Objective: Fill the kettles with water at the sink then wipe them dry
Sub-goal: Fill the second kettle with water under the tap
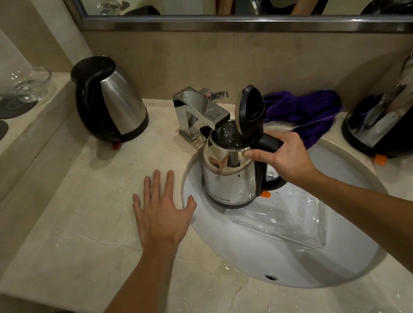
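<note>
At nine o'clock a closed steel-and-black kettle [110, 100] stands on the veined marble desk [79, 199]; whether it is filled cannot be told. The left hand [161, 209] lies flat, fingers spread. In the white sink [287, 258], the right hand [283, 158] grips the open kettle [229, 177] under the chrome tap [200, 111], filling. At three o'clock wait a purple cloth [307, 111] and third kettle [398, 107]; wiping remains.

- Kettle in the sink [229, 179]: mirror-polished steel body, glossy black plastic lid and handle.
- Left kettle [114, 100]: brushed steel, black plastic.
- Faucet [199, 110]: shiny chrome.
- Counter [83, 225]: smooth, veined beige stone, wet in spots.
- Basin [293, 263]: glossy white ceramic.
- Purple cloth [307, 111]: soft, matt.
</note>
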The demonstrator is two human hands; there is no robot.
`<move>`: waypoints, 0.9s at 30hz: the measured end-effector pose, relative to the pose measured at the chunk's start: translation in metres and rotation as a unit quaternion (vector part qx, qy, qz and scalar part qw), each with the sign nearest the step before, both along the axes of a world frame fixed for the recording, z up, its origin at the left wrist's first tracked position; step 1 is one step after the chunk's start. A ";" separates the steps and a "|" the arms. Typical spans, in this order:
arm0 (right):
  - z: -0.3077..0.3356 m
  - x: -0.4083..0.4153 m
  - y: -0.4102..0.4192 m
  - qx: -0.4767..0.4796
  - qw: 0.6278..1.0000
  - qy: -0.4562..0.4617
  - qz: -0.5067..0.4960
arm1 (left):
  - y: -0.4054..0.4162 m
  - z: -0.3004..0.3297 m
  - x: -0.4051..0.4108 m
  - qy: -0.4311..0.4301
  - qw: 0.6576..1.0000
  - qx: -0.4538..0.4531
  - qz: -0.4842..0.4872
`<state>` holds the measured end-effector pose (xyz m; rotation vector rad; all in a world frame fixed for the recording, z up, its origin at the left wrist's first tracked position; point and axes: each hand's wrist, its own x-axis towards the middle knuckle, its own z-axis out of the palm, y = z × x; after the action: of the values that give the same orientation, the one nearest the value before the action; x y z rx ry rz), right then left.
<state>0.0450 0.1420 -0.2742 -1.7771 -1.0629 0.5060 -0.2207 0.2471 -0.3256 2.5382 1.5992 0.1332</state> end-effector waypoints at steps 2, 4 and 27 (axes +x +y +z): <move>0.001 -0.001 0.000 -0.002 1.000 0.000 -0.001 | 0.000 0.000 0.000 0.008 1.000 -0.001 0.001; 0.003 -0.002 -0.001 -0.001 1.000 0.004 0.001 | 0.000 0.000 0.001 0.011 1.000 0.000 0.002; 0.004 -0.002 -0.001 0.025 1.000 -0.006 0.013 | 0.000 -0.001 0.001 0.009 1.000 0.000 0.004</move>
<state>0.0434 0.1410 -0.2704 -1.7270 -1.0989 0.4816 -0.2201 0.2472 -0.3262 2.5420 1.6154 0.1110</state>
